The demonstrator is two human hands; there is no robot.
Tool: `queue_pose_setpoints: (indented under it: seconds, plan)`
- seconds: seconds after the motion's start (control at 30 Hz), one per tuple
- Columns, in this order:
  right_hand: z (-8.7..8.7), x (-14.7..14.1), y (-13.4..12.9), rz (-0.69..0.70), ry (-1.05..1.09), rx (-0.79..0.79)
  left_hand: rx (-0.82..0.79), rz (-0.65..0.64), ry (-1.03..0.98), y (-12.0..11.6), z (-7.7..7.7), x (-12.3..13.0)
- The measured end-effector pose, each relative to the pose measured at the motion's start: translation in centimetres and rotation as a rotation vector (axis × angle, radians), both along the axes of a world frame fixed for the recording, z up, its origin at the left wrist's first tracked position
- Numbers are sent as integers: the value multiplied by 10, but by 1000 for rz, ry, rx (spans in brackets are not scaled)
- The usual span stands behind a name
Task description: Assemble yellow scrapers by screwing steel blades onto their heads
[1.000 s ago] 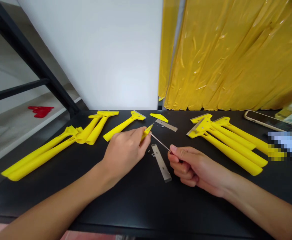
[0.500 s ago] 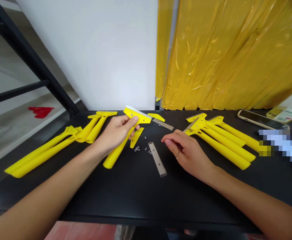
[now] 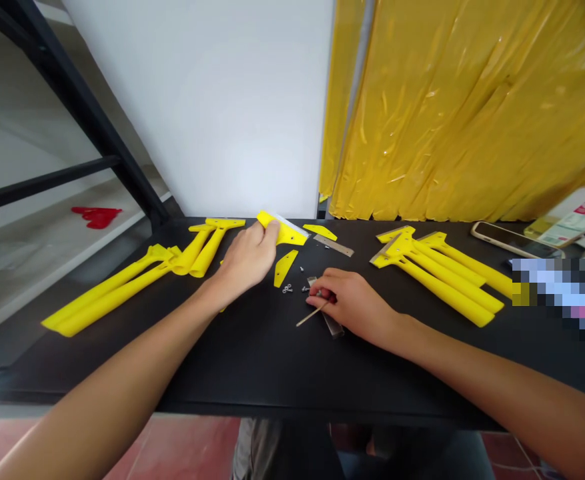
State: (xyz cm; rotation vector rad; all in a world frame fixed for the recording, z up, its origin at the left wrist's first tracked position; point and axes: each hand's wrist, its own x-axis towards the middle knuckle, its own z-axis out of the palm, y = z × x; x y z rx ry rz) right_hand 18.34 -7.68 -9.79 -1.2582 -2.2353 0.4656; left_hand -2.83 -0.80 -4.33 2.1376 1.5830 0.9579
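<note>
The left hand is wrapping over a yellow scraper, fingers pressing down on its wide head at the far edge of the black table. The right hand is curling closed, its fingers pinching a small screwdriver with a red grip, and is resting just over one metal blade. A second metal blade is lying further off, beside one yellow cover piece. Another yellow cover piece is lying between the hands, near small screws and a little cluster of nuts, too small to count exactly. Four more scrapers are lying to the left, and four others are lying to the right. One phone is sitting beyond them.
</note>
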Motion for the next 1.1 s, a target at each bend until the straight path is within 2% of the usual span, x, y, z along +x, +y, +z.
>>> queue_pose_setpoints:
  seconds: [0.13,0.23,0.37,0.63,0.73,0.9,0.97,1.1]
  plan:
    - [-2,-3,3,-39,16,19,-8,-27,13,0,0,-2]
    - [-1,-2,5,-16,14,2,-56,-30,-76,3,-3,-3]
    - [0,-1,5,-17,27,-19,-39,-43,-165,3,-6,-2]
    - [1,1,5,59,47,-64,18,-3,-140,-3,1,1]
    - [9,3,6,47,268,-189,42,-3,-92,-5,2,0]
    - [20,8,11,-28,802,-466,-145,44,-27,-9,-1,2]
    - [22,10,10,-6,946,-580,-146,-17,11,-11,-1,5]
    - [26,11,7,33,1096,-674,37,-192,113,-18,1,12]
